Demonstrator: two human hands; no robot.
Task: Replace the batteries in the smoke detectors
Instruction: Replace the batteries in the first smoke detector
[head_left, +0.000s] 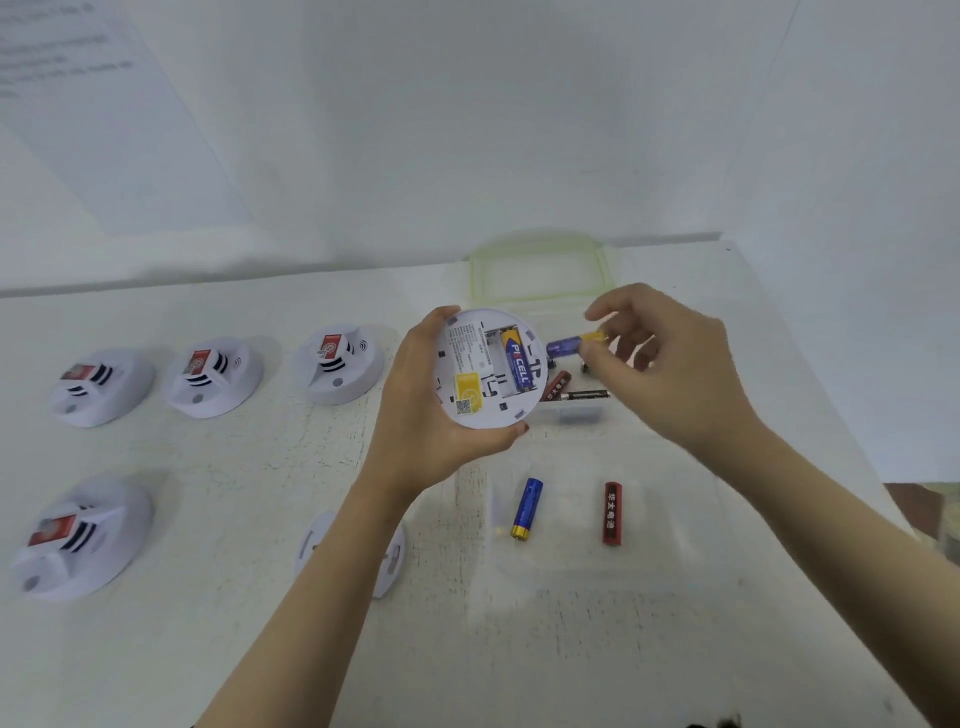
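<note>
Above the middle of the table (234, 467), your left hand (421, 415) holds a round white smoke detector (467, 374) back side up, its grip curled round the rim. One blue and yellow battery (517, 361) lies in the open compartment. Your right hand (670, 374) pinches a second battery (569, 344) in a closed grip, just right of the detector's edge. Nearer you on the table lie a loose blue battery (526, 509) and a red battery (612, 513), side by side but apart. Four other detectors (337, 364) sit at the left, and a white back plate (311, 540) shows partly under your left forearm.
</note>
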